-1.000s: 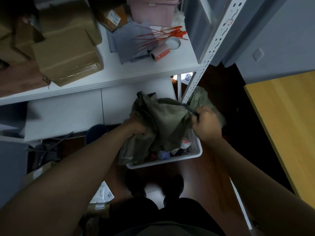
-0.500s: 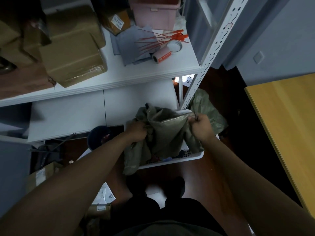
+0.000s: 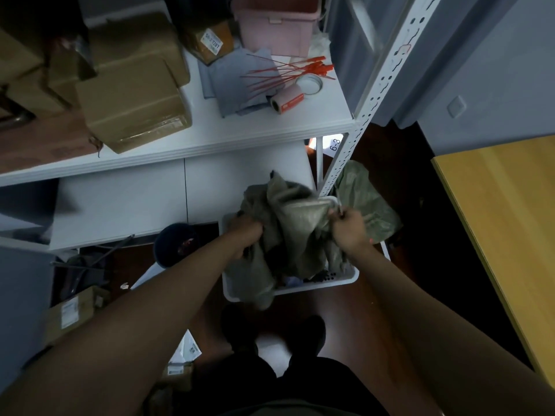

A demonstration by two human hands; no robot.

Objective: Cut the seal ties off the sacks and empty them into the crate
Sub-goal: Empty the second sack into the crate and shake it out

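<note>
A limp grey-green woven sack (image 3: 288,226) hangs over a white perforated crate (image 3: 336,279) on the dark floor. My left hand (image 3: 244,235) grips the sack's left side in a fist. My right hand (image 3: 348,228) pinches its right edge beside the crate's far corner. The sack sags into the crate and drapes over its front left rim. Small packets show dimly in the crate under the sack. A second green sack (image 3: 365,202) lies behind the crate by the shelf post. Red seal ties (image 3: 285,75) lie on the upper shelf.
A white metal shelf unit (image 3: 195,139) holds cardboard boxes (image 3: 132,106), a pink bin (image 3: 274,25), grey mailers, a label roll (image 3: 286,103) and a tape roll. A wooden table (image 3: 507,223) stands at the right. A dark bucket (image 3: 174,243) and parcels sit on the floor at left.
Both hands have come lower and closer together with the sack, which now sags deeper into the crate. The view has tilted slightly.
</note>
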